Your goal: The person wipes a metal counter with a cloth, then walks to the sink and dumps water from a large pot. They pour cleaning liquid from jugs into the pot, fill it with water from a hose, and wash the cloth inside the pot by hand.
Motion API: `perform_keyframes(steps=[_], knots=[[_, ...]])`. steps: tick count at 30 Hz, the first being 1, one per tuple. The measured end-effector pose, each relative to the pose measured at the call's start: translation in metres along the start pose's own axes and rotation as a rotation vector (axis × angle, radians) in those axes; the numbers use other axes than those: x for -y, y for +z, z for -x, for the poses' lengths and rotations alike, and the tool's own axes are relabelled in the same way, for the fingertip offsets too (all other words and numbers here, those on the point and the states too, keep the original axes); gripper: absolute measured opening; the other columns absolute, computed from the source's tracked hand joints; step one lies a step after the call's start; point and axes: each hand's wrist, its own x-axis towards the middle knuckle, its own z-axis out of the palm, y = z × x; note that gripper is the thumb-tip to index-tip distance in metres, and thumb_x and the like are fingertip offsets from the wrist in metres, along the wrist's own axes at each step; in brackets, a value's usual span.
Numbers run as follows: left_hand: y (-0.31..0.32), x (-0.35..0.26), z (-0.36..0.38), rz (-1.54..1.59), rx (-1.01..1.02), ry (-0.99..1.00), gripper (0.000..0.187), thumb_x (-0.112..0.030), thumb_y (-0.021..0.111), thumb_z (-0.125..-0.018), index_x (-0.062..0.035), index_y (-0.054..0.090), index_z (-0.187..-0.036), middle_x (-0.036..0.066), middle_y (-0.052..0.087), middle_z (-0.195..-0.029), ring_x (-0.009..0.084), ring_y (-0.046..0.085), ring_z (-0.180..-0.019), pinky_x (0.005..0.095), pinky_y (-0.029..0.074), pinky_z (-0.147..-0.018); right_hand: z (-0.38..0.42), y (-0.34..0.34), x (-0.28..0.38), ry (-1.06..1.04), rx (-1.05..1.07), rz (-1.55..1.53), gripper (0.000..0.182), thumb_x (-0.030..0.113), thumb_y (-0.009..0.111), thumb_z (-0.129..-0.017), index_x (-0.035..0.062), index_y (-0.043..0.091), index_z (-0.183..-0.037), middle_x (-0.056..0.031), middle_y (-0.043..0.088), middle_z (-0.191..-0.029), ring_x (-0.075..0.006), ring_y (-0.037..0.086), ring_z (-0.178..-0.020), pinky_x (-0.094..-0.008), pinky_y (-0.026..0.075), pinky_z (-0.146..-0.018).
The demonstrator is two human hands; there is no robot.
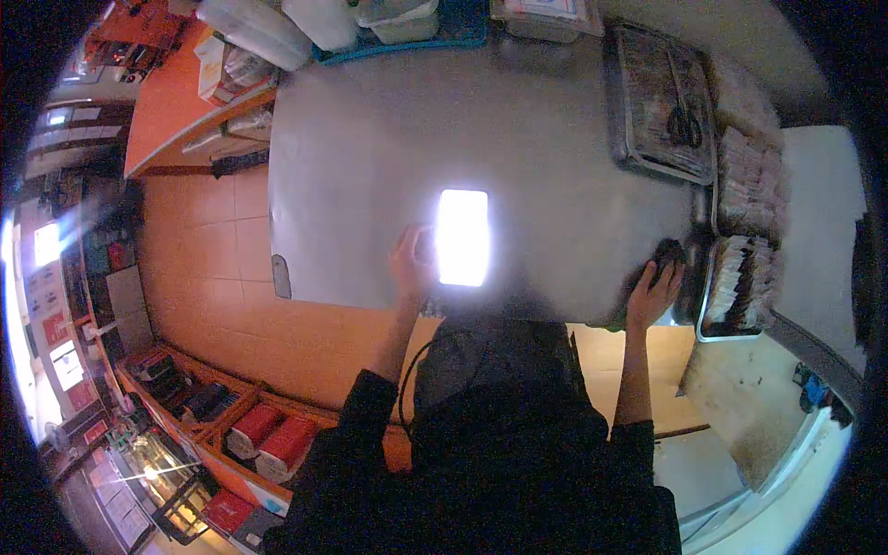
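Well apart, left hand [407,264] clasps a glowing screen [463,238], while right hand [650,298] curls fingers [676,276] over a dark object [668,252].

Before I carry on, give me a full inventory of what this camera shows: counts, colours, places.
lit screen: 1, glaring white, mid-view
table: 1, grey, centre
dark object: 1, blackish, table's right side; identity unclear
metal tray: 1, dark grey, table's upper right
scissors: 1 pair, dark, in that tray
packets: many, whitish, right of the table
teal tray: 1, teal, top
tubs: at least 3, whitish or clear, top
shelf: 1, orange, upper left
red packs: 2, red, lower left
floor tiles: several, orange, left
blurred items: count unclear, mixed colours, far left
left hand: 1, bare, beside the screen
right hand: 1, bare, on the dark object
sleeves: 2, black, bottom
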Motion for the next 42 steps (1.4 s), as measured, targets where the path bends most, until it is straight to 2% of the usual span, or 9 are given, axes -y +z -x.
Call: perform_keyframes(steps=[4, 6, 19, 22, 24, 28, 30, 36, 42], knots=[[0.001, 0.001, -0.002, 0.027, -0.035, 0.080, 0.022, -0.003, 0.058, -0.065, -0.0073, 0.060, -0.087, 0.005, 0.055, -0.071, 0.0141, 0.050, -0.056, 0.0261, 0.041, -0.051, -0.001, -0.001, -0.001, 0.026, 0.047, 0.000, 0.045, 0.031, 0.051, -0.087, -0.0042, 0.050, -0.115, -0.0235, 0.039, -0.128, -0.0376, 0.036, -0.119, -0.0456, 0.027, -0.100], [0.002, 0.003, -0.002, 0.018, -0.041, 0.099, 0.022, -0.002, 0.058, -0.065, -0.0070, 0.060, -0.086, 0.006, 0.056, -0.073, 0.0152, 0.052, -0.058, 0.0263, 0.042, -0.052, 0.000, 0.003, -0.006, -0.046, -0.023, -0.004, 0.045, 0.031, 0.051, -0.087, -0.0045, 0.049, -0.115, -0.0236, 0.040, -0.128, -0.0378, 0.037, -0.119, -0.0462, 0.028, -0.100], [0.001, 0.002, -0.001, -0.010, -0.004, 0.032, 0.022, -0.005, 0.059, -0.065, -0.0068, 0.061, -0.087, 0.006, 0.057, -0.073, 0.0152, 0.052, -0.057, 0.0262, 0.042, -0.050, 0.000, 0.002, -0.003, -0.021, -0.005, 0.012, 0.044, 0.031, 0.050, -0.087, -0.0045, 0.052, -0.114, -0.0239, 0.040, -0.128, -0.0377, 0.038, -0.118, -0.0449, 0.028, -0.100], [-0.001, -0.003, -0.002, -0.018, -0.046, 0.117, 0.021, -0.006, 0.059, -0.066, -0.0067, 0.061, -0.087, 0.006, 0.056, -0.073, 0.0157, 0.052, -0.057, 0.0268, 0.042, -0.052, -0.001, 0.000, -0.001, -0.010, -0.014, 0.011, 0.044, 0.031, 0.051, -0.087, -0.0043, 0.052, -0.113, -0.0237, 0.040, -0.128, -0.0373, 0.038, -0.118, -0.0449, 0.028, -0.100], [-0.003, -0.007, -0.002, -0.002, 0.014, 0.024, 0.022, -0.006, 0.058, -0.066, -0.0065, 0.060, -0.087, 0.006, 0.056, -0.073, 0.0167, 0.053, -0.057, 0.0278, 0.043, -0.053, -0.003, 0.000, -0.002, -0.004, 0.009, 0.015, 0.043, 0.031, 0.051, -0.086, -0.0043, 0.053, -0.112, -0.0236, 0.040, -0.127, -0.0372, 0.038, -0.118, -0.0449, 0.029, -0.099], [-0.002, -0.008, -0.002, 0.006, -0.019, 0.054, 0.022, -0.006, 0.058, -0.066, -0.0066, 0.060, -0.088, 0.006, 0.056, -0.073, 0.0174, 0.053, -0.059, 0.0287, 0.043, -0.054, -0.001, 0.002, -0.004, -0.036, -0.033, -0.023, 0.044, 0.031, 0.051, -0.086, -0.0043, 0.053, -0.112, -0.0239, 0.040, -0.127, -0.0372, 0.038, -0.118, -0.0446, 0.029, -0.099], [-0.003, -0.010, -0.002, -0.001, 0.000, -0.010, 0.022, -0.005, 0.058, -0.066, -0.0068, 0.060, -0.087, 0.007, 0.057, -0.074, 0.0185, 0.054, -0.062, 0.0293, 0.044, -0.056, -0.001, 0.002, -0.004, -0.020, -0.010, 0.026, 0.043, 0.030, 0.051, -0.087, -0.0043, 0.052, -0.113, -0.0242, 0.040, -0.127, -0.0376, 0.038, -0.118, -0.0445, 0.029, -0.100], [0.000, -0.003, -0.002, -0.007, -0.029, 0.070, 0.022, -0.004, 0.058, -0.064, -0.0074, 0.060, -0.086, 0.007, 0.058, -0.076, 0.0198, 0.055, -0.066, 0.0290, 0.044, -0.060, -0.002, 0.000, -0.001, 0.021, 0.041, 0.040, 0.042, 0.029, 0.049, -0.088, -0.0042, 0.050, -0.114, -0.0232, 0.041, -0.127, -0.0380, 0.038, -0.118, -0.0446, 0.028, -0.100], [0.000, 0.002, 0.000, -0.067, -0.011, 0.061, 0.021, -0.005, 0.059, -0.065, -0.0081, 0.060, -0.085, 0.007, 0.057, -0.073, 0.0196, 0.055, -0.063, 0.0302, 0.044, -0.056, -0.001, 0.004, -0.004, 0.001, 0.009, -0.007, 0.043, 0.030, 0.047, -0.088, -0.0036, 0.051, -0.115, -0.0221, 0.041, -0.128, -0.0373, 0.036, -0.119, -0.0449, 0.027, -0.100]])
